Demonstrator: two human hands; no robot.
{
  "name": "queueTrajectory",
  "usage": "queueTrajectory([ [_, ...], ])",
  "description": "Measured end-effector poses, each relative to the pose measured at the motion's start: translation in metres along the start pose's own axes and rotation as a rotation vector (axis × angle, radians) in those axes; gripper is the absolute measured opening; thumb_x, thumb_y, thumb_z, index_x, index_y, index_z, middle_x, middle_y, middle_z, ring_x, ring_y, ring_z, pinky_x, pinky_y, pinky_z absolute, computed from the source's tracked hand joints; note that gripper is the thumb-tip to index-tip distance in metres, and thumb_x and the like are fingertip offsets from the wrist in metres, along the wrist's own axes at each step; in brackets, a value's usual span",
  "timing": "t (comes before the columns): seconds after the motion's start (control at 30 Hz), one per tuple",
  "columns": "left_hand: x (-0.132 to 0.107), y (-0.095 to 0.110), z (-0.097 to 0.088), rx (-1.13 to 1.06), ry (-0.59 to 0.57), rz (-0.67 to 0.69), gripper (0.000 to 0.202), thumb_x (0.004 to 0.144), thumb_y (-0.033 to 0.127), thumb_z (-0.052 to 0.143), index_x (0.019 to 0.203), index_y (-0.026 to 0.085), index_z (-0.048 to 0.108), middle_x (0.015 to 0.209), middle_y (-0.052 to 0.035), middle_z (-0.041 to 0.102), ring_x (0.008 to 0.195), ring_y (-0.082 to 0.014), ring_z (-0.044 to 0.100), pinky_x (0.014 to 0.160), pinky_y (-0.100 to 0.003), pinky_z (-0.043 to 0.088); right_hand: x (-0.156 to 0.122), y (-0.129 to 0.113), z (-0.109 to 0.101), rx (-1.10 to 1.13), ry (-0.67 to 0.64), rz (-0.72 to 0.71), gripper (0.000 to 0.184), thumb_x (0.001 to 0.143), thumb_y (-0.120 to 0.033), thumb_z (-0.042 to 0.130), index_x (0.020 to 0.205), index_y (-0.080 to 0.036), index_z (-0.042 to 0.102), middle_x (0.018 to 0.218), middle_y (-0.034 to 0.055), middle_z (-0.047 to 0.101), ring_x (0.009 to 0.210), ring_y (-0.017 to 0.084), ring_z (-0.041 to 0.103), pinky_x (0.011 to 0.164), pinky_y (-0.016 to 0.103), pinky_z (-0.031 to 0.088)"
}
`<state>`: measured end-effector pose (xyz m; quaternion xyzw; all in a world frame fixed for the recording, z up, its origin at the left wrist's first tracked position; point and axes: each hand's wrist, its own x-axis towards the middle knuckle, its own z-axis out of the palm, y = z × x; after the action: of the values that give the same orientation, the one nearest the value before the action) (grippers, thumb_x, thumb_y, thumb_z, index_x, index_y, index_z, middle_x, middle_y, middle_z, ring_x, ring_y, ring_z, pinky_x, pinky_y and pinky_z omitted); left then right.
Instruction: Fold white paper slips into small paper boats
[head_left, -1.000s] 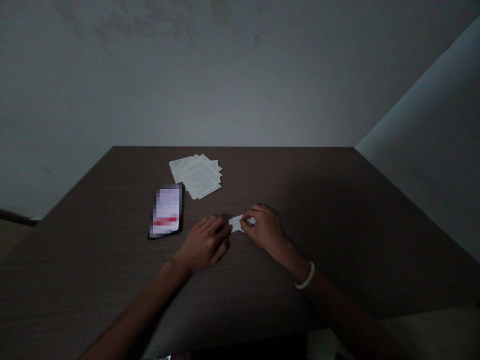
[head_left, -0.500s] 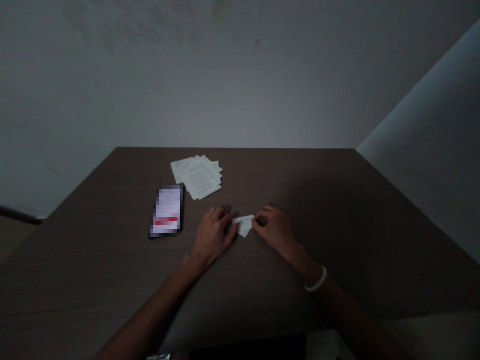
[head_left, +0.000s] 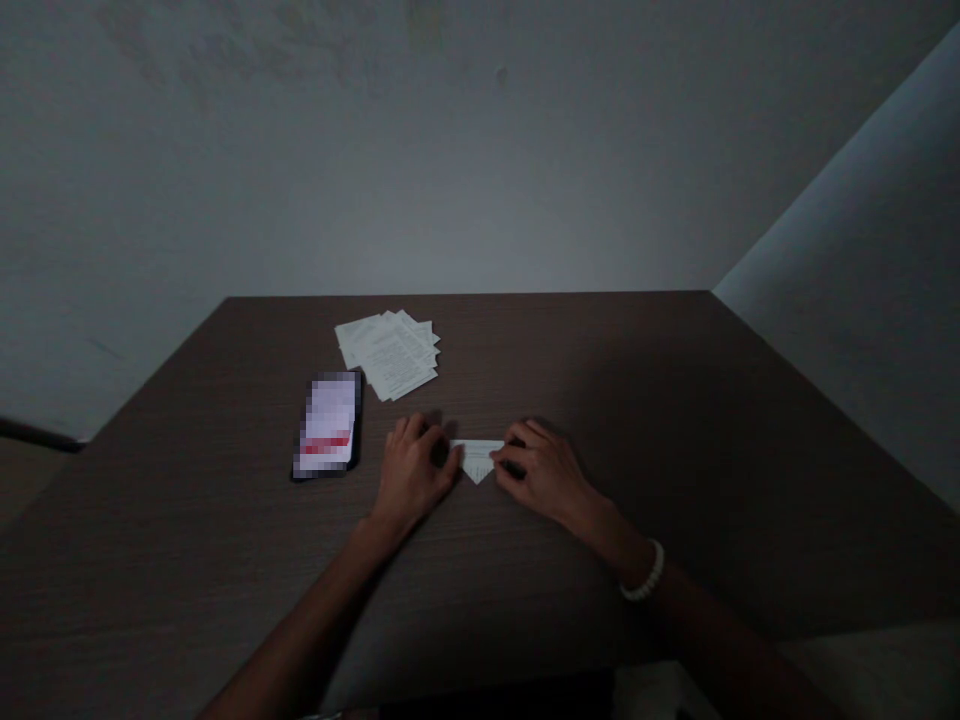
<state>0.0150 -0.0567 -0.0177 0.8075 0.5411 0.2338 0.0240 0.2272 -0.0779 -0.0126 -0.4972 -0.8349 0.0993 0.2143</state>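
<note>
Between my hands lies a small piece of folded printed paper on the dark wooden table. Its upper edge is straight and its lower part comes to a point facing me. My left hand pinches the paper's left corner between thumb and fingers. At the right end, my right hand has its thumb and fingertips closed on the other corner. A bracelet of pale beads circles my right wrist. The fingers cover both ends of the paper.
A fanned pile of printed paper sheets lies toward the back left. Nearer me, left of my left hand, is a phone with its screen lit and blurred out. A grey wall rises behind the table.
The folded paper has turned slightly, so its upper edge now runs level. Both hands still hold its ends, and the right fingers have shifted lower on it. The view has moved a little.
</note>
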Motion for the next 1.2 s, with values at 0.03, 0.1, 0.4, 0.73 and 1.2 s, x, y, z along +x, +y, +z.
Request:
queueTrajectory([
  [0.03,0.0,-0.001,-0.001,-0.003,0.0,-0.008,0.022,0.087,0.036,0.054,0.076,0.018,0.062,0.09,-0.0077,0.055,0.089,-0.0244,0.049,0.077,-0.041,0.045,0.0,0.0,0.001,0.003,0.003,0.001,0.014,0.086,-0.024,0.059,0.093,-0.025,0.071,0.093,0.0034,0.061,0.09,0.019,0.052,0.077,0.032,0.042],
  [0.1,0.0,-0.003,-0.002,-0.009,0.001,-0.011,0.02,0.087,0.033,0.053,0.077,0.018,0.062,0.09,-0.0075,0.056,0.088,-0.0242,0.049,0.076,-0.041,0.045,0.0,0.001,0.002,0.009,0.01,0.006,0.013,0.087,-0.026,0.059,0.092,-0.025,0.072,0.093,0.0035,0.061,0.09,0.019,0.052,0.077,0.032,0.042],
  [0.4,-0.005,-0.006,-0.005,-0.165,-0.065,0.101,0.016,0.089,0.025,0.052,0.099,0.017,0.061,0.101,-0.0088,0.056,0.095,-0.0232,0.051,0.083,-0.04,0.045,0.0,0.002,-0.004,0.053,-0.003,0.034,0.013,0.088,-0.033,0.063,0.093,-0.024,0.07,0.097,0.0034,0.062,0.091,0.019,0.054,0.078,0.032,0.043],
  [0.73,0.002,-0.001,-0.009,-0.161,-0.261,0.067,0.013,0.084,0.029,0.063,0.092,0.018,0.064,0.103,-0.0077,0.055,0.098,-0.0252,0.048,0.084,-0.041,0.042,0.01,-0.001,-0.008,0.062,-0.06,0.045,0.019,0.078,-0.033,0.075,0.092,-0.023,0.067,0.1,0.0032,0.06,0.096,0.019,0.053,0.083,0.033,0.043],
  [1.2,0.0,-0.001,-0.002,-0.217,-0.281,0.027,0.007,0.083,0.023,0.064,0.083,0.018,0.059,0.093,-0.0056,0.059,0.091,-0.0244,0.05,0.08,-0.038,0.038,0.021,-0.003,-0.011,0.099,-0.145,0.035,0.032,0.075,-0.026,0.077,0.104,-0.02,0.063,0.103,0.005,0.062,0.099,0.02,0.054,0.085,0.032,0.04],
])
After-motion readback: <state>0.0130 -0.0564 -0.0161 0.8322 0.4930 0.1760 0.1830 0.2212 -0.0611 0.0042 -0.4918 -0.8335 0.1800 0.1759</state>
